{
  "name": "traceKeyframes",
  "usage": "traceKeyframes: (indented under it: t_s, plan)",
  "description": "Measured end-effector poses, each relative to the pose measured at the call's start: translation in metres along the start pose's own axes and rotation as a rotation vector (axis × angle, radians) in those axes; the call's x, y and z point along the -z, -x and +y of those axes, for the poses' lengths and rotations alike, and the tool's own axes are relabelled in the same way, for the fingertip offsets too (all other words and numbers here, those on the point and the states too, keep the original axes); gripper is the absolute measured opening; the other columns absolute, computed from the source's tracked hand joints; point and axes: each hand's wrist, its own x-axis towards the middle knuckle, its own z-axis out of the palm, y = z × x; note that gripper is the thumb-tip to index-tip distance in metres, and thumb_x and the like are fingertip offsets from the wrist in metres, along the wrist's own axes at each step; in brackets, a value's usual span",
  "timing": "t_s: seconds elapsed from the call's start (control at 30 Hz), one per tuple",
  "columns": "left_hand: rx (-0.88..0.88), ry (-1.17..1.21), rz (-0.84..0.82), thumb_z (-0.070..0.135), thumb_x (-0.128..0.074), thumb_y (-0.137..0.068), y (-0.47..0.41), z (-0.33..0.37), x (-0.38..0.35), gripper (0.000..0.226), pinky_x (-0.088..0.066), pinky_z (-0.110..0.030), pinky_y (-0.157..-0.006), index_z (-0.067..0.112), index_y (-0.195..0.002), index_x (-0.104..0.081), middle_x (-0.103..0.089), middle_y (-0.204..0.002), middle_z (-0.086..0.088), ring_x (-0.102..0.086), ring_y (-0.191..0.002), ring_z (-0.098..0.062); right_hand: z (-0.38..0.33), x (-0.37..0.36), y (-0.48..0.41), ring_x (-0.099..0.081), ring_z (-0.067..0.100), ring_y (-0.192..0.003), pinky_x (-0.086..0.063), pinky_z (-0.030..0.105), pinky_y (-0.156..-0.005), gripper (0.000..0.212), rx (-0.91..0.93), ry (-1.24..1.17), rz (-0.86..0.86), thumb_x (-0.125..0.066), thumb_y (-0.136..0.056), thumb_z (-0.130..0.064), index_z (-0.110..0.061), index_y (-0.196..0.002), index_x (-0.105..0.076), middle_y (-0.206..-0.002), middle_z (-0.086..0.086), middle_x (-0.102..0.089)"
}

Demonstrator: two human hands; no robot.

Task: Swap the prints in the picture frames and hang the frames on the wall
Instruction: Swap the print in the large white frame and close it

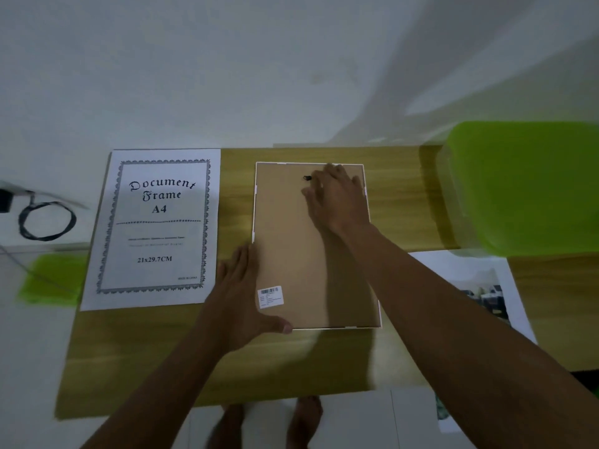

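At the far left, off the wooden table point(129, 351), a coiled black cable point(47, 222) lies on a pale surface, with a blurred green object point(53, 280) nearer. On the table's left part lies a white insert sheet point(155, 228) printed "Document Frame A4" inside an ornate border, flat and just beside the left hand. At the right, a bright green plastic seat point(525, 189) overlaps the table's far right corner, and near it a photo print point(479, 286) with a white margin lies flat, partly covered by the right forearm. Nothing lies on top of the picture frame point(291, 247), which is face down in the middle of the table, its brown backing board up and thin white edges showing around it. A barcode sticker point(270, 296) sits near its near left corner and a small black hanger point(307, 178) near its far edge. The left hand point(240, 296) brackets the near left corner: its fingers lie straight along the frame's left edge and the thumb stretches along the near edge, touching it, not curled round it. The right hand point(337, 196) reaches across the board from the right and rests palm down on its far part, fingers spread and roughly straight, somewhat blurred, with the tips just beside the hanger.
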Motion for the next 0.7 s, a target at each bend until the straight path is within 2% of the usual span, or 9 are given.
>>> traceKeyframes:
  t_s: [0.13, 0.23, 0.4, 0.5, 0.6, 0.7]
  plan:
    - [0.009, 0.005, 0.010, 0.083, -0.068, -0.049, 0.001, 0.000, 0.002, 0.153, 0.005, -0.038, -0.121, 0.015, -0.148, 0.027, 0.024, -0.157, 0.002, 0.023, -0.143, -0.009, -0.007, -0.011, -0.011, -0.048, 0.023, -0.122, -0.034, 0.049, -0.101, 0.031, -0.064, 0.027, 0.079, -0.046, -0.097, -0.038, -0.025, -0.109, -0.071, -0.117, -0.003, -0.065]
    - [0.013, 0.002, 0.031, 0.084, -0.069, -0.047, 0.001, 0.001, 0.002, 0.154, 0.004, -0.037, -0.121, 0.016, -0.149, 0.025, 0.020, -0.159, 0.003, 0.021, -0.144, -0.008, -0.011, -0.013, -0.018, -0.053, 0.024, -0.117, -0.037, 0.050, -0.099, 0.030, -0.067, 0.038, 0.127, -0.046, -0.097, -0.031, -0.020, -0.097, -0.073, -0.108, -0.002, -0.069]
    - [0.037, -0.009, 0.015, 0.085, -0.067, -0.045, -0.001, 0.004, 0.004, 0.155, 0.004, -0.038, -0.121, 0.015, -0.150, 0.023, 0.020, -0.159, 0.003, 0.019, -0.146, -0.010, -0.014, -0.015, -0.020, -0.059, 0.041, -0.078, -0.045, 0.047, -0.089, 0.032, -0.096, -0.006, 0.110, -0.040, -0.097, -0.031, -0.013, -0.084, -0.063, -0.094, 0.007, -0.070]
    - [0.054, -0.043, 0.028, 0.088, -0.055, -0.058, -0.002, 0.008, 0.007, 0.141, 0.004, -0.036, -0.120, 0.014, -0.151, 0.020, 0.017, -0.160, 0.002, 0.015, -0.147, -0.012, -0.013, -0.015, -0.017, -0.056, 0.042, -0.070, -0.048, 0.047, -0.081, 0.029, -0.097, -0.048, 0.168, -0.043, -0.095, -0.030, -0.012, -0.082, -0.061, -0.088, 0.008, -0.070]
    - [0.100, -0.023, 0.118, 0.076, -0.043, -0.081, -0.005, 0.020, 0.010, 0.107, -0.009, -0.037, -0.119, 0.012, -0.154, 0.003, -0.001, -0.163, -0.003, -0.002, -0.149, -0.016, -0.012, -0.011, -0.014, -0.051, 0.041, -0.073, -0.047, 0.042, -0.065, 0.025, -0.070, -0.080, 0.250, -0.047, -0.094, -0.027, -0.010, -0.083, -0.061, -0.088, 0.007, -0.070]
    - [0.178, 0.013, 0.278, 0.062, -0.053, -0.086, -0.018, 0.031, 0.014, 0.083, -0.035, -0.039, -0.107, 0.011, -0.147, -0.027, -0.038, -0.150, -0.007, -0.034, -0.137, -0.025, -0.010, -0.007, -0.013, -0.048, 0.038, -0.067, -0.045, 0.039, -0.057, 0.027, -0.048, -0.089, 0.341, -0.046, -0.092, -0.027, -0.010, -0.080, -0.062, -0.079, 0.007, -0.068]
